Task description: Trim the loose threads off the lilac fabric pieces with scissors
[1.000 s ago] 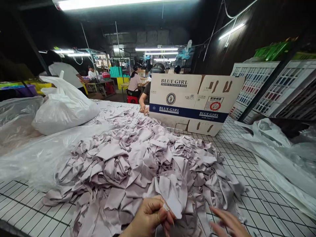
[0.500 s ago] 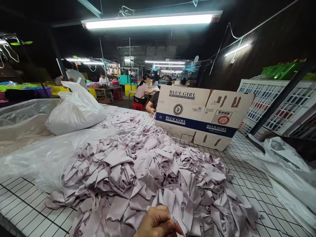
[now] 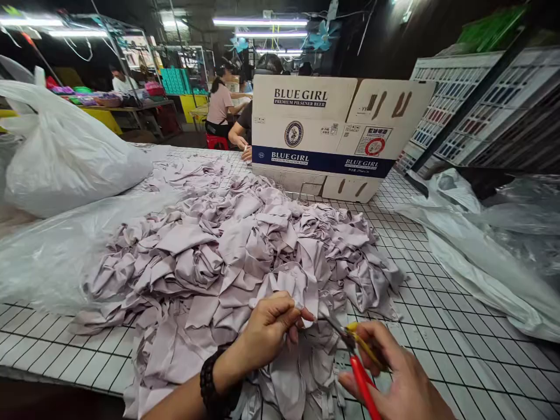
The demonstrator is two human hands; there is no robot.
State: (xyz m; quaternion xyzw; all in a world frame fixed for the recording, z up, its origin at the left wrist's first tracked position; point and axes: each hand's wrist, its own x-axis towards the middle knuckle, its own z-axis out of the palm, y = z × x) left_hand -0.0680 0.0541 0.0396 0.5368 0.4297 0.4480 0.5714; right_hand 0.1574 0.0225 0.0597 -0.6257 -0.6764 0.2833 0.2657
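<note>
The counter (image 3: 441, 326), a white gridded surface, fills the lower view and carries everything; the heap of fabric pieces (image 3: 227, 251), pale lilac and crumpled, is the landmark, sprawling across the counter's middle from its near edge to its far side. Behind the heap, touching its far edge, stands a cardboard box (image 3: 332, 137) printed BLUE GIRL; to the left of the heap a stuffed white plastic bag (image 3: 65, 157) rests on a clear plastic sheet (image 3: 48, 256) that runs under the heap's left flank; to the right of the heap, well apart, lies more crumpled clear plastic (image 3: 490, 245). Beyond the heap and the box, people (image 3: 221, 105) sit at other tables under strip lights.

At the heap's near edge the left hand (image 3: 269, 329), a dark bead bracelet (image 3: 212, 385) on its wrist, has its grip pressed together, thumb and fingertips pinching a small fabric piece (image 3: 289, 286) lifted slightly off the heap; the pinched bit shows just beyond the fingertips, the rest draping back onto the pile. Just right of it, at the same near edge, the right hand (image 3: 394, 379) has its grip curled shut around thread snips (image 3: 356, 356) with red and yellow handles; the dark blade tips point left toward the pinched fabric, near the left fingertips but whether touching the cloth cannot be told.
</note>
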